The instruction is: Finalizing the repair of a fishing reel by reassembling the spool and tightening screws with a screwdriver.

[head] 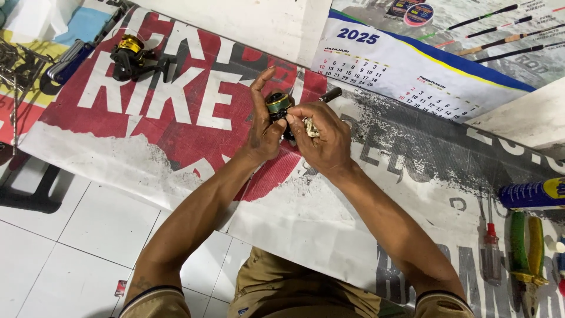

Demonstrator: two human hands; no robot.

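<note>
While both hands, left hand (263, 126) and right hand (323, 138), grip a fishing reel (278, 105); red-and-white banner (176, 100) beneath; calendar sheet (406, 70) beyond.

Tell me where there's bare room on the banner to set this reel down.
Bare banner lies between the second reel and your left hand; more below your right hand. Crowded at right: screwdriver, pliers, spray can.

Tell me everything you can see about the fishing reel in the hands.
The small dark fishing reel with a green-and-gold spool is held above the printed banner, mostly hidden. The left hand cups its left side; the right hand grips it from the right. A black handle knob sticks out up-right.
</note>
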